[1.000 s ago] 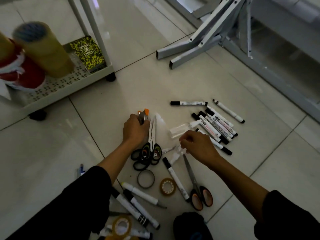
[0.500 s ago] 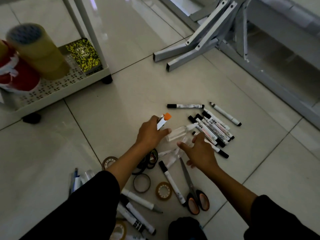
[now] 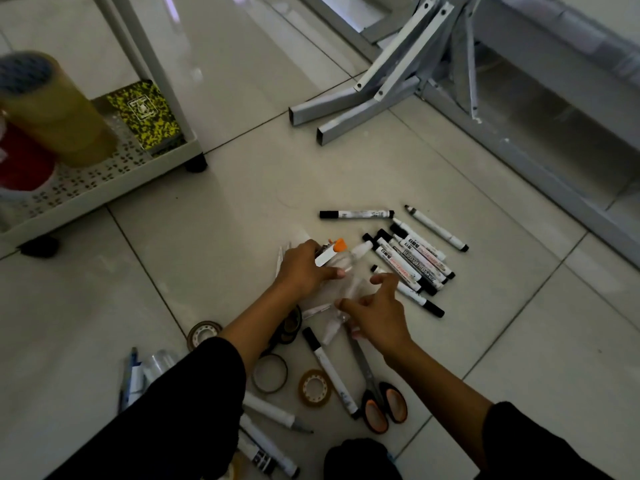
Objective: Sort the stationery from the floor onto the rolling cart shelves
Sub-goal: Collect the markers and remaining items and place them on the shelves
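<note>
My left hand [image 3: 304,270] grips a small white tube with an orange cap [image 3: 330,252] and rests on a clear glue bottle [image 3: 349,259] on the floor. My right hand [image 3: 375,315] hovers with fingers spread over more clear bottles [image 3: 330,332]. Several black-capped whiteboard markers [image 3: 412,263] lie in a pile to the right. Orange-handled scissors [image 3: 377,396], a single marker [image 3: 329,368] and small tape rolls [image 3: 314,388] lie nearer me. The white rolling cart [image 3: 104,181] stands at the upper left.
The cart's bottom shelf holds a yellow-black notebook [image 3: 145,114], big tape rolls [image 3: 55,109] and a red roll [image 3: 20,161]. Grey metal table legs [image 3: 367,98] cross the floor at the upper right. More markers [image 3: 270,441] and pens [image 3: 130,379] lie by my left sleeve.
My left hand left the scissors, picked up the orange-capped tube and moved right onto the clear bottle. My right hand let go of the bottles and opened its fingers.
</note>
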{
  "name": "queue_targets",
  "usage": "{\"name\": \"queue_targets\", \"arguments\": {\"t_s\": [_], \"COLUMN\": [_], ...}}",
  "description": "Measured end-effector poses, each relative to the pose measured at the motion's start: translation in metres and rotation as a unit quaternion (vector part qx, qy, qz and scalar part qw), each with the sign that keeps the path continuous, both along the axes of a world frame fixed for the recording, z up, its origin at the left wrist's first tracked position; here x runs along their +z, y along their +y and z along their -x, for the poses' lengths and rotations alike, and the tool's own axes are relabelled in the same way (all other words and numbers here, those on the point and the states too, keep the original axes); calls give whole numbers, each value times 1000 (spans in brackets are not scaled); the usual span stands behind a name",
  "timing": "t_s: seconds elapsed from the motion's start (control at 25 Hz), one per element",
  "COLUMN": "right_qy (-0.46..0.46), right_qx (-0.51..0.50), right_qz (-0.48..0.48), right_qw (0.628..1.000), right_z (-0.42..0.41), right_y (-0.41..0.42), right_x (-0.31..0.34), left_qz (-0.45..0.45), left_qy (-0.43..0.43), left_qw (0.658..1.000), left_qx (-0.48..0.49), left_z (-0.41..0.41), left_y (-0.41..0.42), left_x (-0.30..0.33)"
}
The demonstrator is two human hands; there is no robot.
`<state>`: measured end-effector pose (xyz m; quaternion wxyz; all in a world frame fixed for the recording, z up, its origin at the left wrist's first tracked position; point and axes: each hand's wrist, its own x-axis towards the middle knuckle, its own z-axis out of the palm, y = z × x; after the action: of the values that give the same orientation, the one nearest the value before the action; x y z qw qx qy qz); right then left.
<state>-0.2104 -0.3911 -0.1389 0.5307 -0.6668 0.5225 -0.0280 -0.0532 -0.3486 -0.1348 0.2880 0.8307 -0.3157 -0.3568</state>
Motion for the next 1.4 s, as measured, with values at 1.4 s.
{"name": "queue_targets", "arguments": {"t_s": [1.4], "right_qy": [-402], "right_qx": [396], "right_qz": [173], "right_qw": [807], "right_z": [-297], "right_y": [118], "right_x": [458], "left_qz": [524], "left_qy": [-180], "left_qw": [740], "left_qx": [382], "left_z": [-176], "left_y": [249], "left_x": [424]}}
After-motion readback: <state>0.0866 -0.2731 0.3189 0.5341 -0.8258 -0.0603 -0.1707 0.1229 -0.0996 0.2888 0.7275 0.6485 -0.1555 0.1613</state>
